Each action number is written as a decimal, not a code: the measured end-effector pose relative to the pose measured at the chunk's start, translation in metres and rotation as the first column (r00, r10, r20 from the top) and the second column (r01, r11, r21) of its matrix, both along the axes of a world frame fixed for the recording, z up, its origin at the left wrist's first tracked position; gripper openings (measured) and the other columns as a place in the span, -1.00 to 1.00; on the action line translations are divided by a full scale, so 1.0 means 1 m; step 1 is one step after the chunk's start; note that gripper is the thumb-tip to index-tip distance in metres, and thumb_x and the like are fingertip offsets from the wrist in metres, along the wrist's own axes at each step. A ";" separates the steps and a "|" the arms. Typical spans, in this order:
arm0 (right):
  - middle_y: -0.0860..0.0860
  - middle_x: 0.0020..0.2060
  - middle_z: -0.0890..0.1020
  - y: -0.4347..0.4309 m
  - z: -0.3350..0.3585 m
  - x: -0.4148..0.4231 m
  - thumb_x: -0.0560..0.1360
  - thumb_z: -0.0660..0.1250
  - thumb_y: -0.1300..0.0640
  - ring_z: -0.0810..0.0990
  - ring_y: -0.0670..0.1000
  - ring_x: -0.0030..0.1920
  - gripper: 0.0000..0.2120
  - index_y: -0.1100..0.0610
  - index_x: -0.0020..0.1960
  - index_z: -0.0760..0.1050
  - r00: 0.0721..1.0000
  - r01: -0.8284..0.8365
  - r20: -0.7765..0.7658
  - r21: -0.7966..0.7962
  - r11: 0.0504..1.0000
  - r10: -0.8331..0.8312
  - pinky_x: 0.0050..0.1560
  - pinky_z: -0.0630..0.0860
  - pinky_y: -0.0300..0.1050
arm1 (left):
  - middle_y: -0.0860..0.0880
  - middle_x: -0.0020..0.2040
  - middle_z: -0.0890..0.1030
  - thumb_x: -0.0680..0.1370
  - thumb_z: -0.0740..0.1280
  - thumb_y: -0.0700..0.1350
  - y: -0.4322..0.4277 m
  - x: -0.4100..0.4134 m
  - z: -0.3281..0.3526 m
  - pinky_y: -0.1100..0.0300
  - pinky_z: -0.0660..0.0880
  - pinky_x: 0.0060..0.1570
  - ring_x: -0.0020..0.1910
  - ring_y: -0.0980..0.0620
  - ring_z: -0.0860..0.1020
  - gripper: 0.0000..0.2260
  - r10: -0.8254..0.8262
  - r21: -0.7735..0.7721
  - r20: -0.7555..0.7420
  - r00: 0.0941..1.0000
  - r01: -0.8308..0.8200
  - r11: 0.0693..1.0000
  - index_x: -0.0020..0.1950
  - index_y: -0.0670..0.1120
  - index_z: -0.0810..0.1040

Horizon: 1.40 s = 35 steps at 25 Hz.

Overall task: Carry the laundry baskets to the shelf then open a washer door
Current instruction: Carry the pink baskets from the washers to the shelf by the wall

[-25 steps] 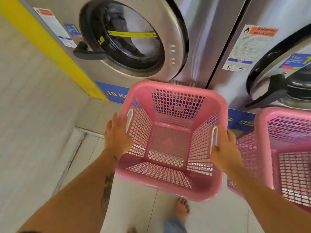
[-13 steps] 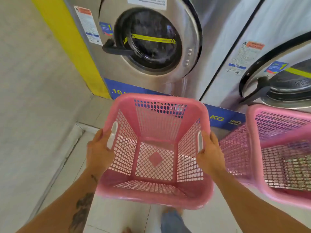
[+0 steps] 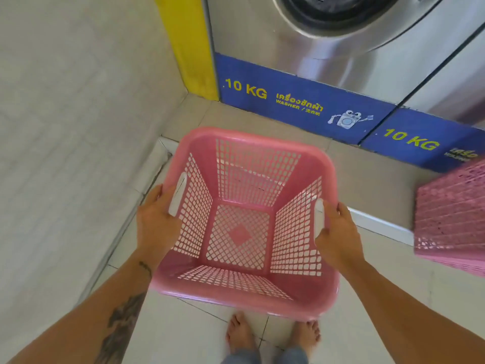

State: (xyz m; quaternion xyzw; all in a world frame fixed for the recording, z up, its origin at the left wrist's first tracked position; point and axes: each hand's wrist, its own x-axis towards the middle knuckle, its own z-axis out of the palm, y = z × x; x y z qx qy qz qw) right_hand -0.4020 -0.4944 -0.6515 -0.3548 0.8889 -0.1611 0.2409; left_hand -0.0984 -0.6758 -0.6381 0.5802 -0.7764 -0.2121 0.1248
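Note:
An empty pink lattice laundry basket (image 3: 244, 304) hangs above the floor in front of me. My left hand (image 3: 154, 224) grips its left side handle and my right hand (image 3: 338, 237) grips its right side handle. A second pink basket (image 3: 451, 222) stands at the right edge, only partly in view. Ahead is a steel washer with a round door (image 3: 338, 19), of which only the lower rim shows; the door looks closed.
A blue "10 KG" base strip (image 3: 288, 101) runs under the washers on a raised step (image 3: 380, 224). A tiled wall (image 3: 65, 127) and a yellow panel (image 3: 186, 46) close off the left. My bare feet (image 3: 241, 334) stand on the floor tiles.
The view has tilted down and pulled back from the washers, so the door is mostly out of frame. Both hands keep their grip on the basket, now lower and nearer me.

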 end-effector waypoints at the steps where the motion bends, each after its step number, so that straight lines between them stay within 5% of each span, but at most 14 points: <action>1: 0.03 0.29 0.37 0.000 -0.010 0.003 0.34 0.18 0.37 0.51 0.08 -0.12 -0.31 -0.08 0.40 0.24 1.000 0.001 -0.004 0.001 1.000 -0.001 -0.22 0.55 0.01 | 0.00 0.11 0.53 0.44 0.28 -0.33 -0.001 0.002 -0.010 0.28 0.46 -0.26 -0.12 0.05 0.50 -0.40 0.014 0.019 0.016 1.000 -0.014 1.000 0.44 0.06 0.41; 10: 0.01 0.37 0.27 0.020 -0.049 0.025 0.44 0.19 0.28 0.55 0.09 -0.08 -0.31 -0.12 0.49 0.09 0.999 -0.007 0.046 0.074 0.997 0.004 -0.19 0.58 -0.02 | -0.04 0.25 0.47 0.45 0.27 -0.26 -0.011 0.003 -0.043 0.12 0.50 -0.20 -0.08 -0.11 0.55 -0.44 -0.134 0.088 0.183 0.974 0.120 0.989 0.44 0.04 0.35; 14: -0.03 0.41 0.27 0.029 -0.033 0.023 0.40 0.23 0.18 0.56 0.15 0.18 -0.23 -0.20 0.51 0.04 0.987 -0.081 0.148 0.171 0.982 0.055 0.02 0.60 0.05 | -0.01 0.40 0.38 0.43 0.26 -0.29 -0.009 0.000 -0.028 0.07 0.51 -0.03 0.21 -0.13 0.49 -0.34 -0.045 0.277 0.262 0.964 -0.031 0.960 0.51 0.06 0.28; 16: -0.08 0.30 0.39 0.029 -0.017 0.016 0.37 0.24 0.13 0.54 0.10 0.21 -0.30 -0.22 0.46 0.17 0.973 -0.081 0.226 0.146 0.986 0.047 0.09 0.57 0.05 | -0.02 0.43 0.37 0.42 0.28 -0.28 -0.007 -0.009 -0.015 0.03 0.52 0.08 0.27 -0.13 0.47 -0.36 -0.027 0.315 0.286 0.958 -0.067 0.947 0.50 -0.01 0.30; 18: -0.08 0.30 0.43 0.031 0.001 0.007 0.40 0.25 0.06 0.47 0.07 0.31 -0.41 -0.19 0.41 0.29 0.969 -0.080 0.243 0.125 0.989 0.048 0.21 0.50 0.03 | -0.05 0.45 0.38 0.43 0.28 -0.29 0.000 -0.026 0.003 0.02 0.57 0.03 0.21 -0.14 0.53 -0.43 0.035 0.349 0.202 0.979 -0.105 0.931 0.44 -0.02 0.39; 21: -0.05 0.53 0.20 0.046 0.027 -0.014 0.47 0.26 0.04 0.35 0.06 0.44 -0.40 -0.10 0.49 0.21 0.975 -0.053 0.221 0.124 0.991 0.025 0.39 0.36 0.08 | -0.09 0.38 0.47 0.49 0.26 -0.32 0.021 -0.069 0.033 0.21 0.52 -0.42 -0.24 0.00 0.62 -0.54 0.046 0.348 -0.021 0.999 -0.036 0.937 0.36 -0.03 0.48; 24: -0.08 0.51 0.24 0.077 0.053 -0.050 0.51 0.30 0.07 0.37 0.02 0.42 -0.46 -0.09 0.46 0.27 0.980 0.017 0.198 0.032 0.999 -0.023 0.39 0.36 0.08 | -0.01 0.17 0.57 0.51 0.25 -0.37 0.060 -0.123 0.062 0.30 0.46 -0.27 -0.03 0.01 0.59 -0.60 -0.009 0.322 -0.203 0.979 0.075 0.944 0.28 -0.05 0.54; 29: -0.07 0.31 0.45 0.155 0.105 -0.143 0.49 0.37 0.13 0.50 0.00 0.19 -0.55 0.00 0.36 0.42 0.982 0.135 0.149 -0.118 0.984 -0.117 0.26 0.42 -0.08 | 0.05 0.15 0.56 0.52 0.24 -0.35 0.141 -0.240 0.087 0.20 0.56 -0.04 0.09 0.07 0.56 -0.64 -0.163 0.313 -0.356 0.920 0.282 0.907 0.20 0.01 0.57; 32: -0.02 0.20 0.54 0.212 0.127 -0.215 0.41 0.30 0.05 0.53 0.07 0.17 -0.59 0.02 0.26 0.47 0.983 0.150 0.128 -0.168 0.974 -0.129 0.23 0.43 -0.06 | 0.00 0.11 0.61 0.51 0.23 -0.35 0.195 -0.332 0.098 0.30 0.46 -0.06 0.04 0.06 0.60 -0.66 -0.168 0.263 -0.428 0.888 0.300 0.917 0.10 0.03 0.58; 35: -0.07 0.15 0.50 0.279 0.151 -0.297 0.43 0.35 0.20 0.47 -0.05 0.13 -0.58 0.03 0.28 0.48 0.980 0.186 0.115 -0.252 0.950 -0.162 0.21 0.34 -0.23 | 0.00 0.13 0.59 0.50 0.25 -0.35 0.264 -0.436 0.106 0.27 0.46 0.03 0.05 0.03 0.60 -0.66 -0.203 0.256 -0.457 0.866 0.347 0.902 0.15 -0.01 0.58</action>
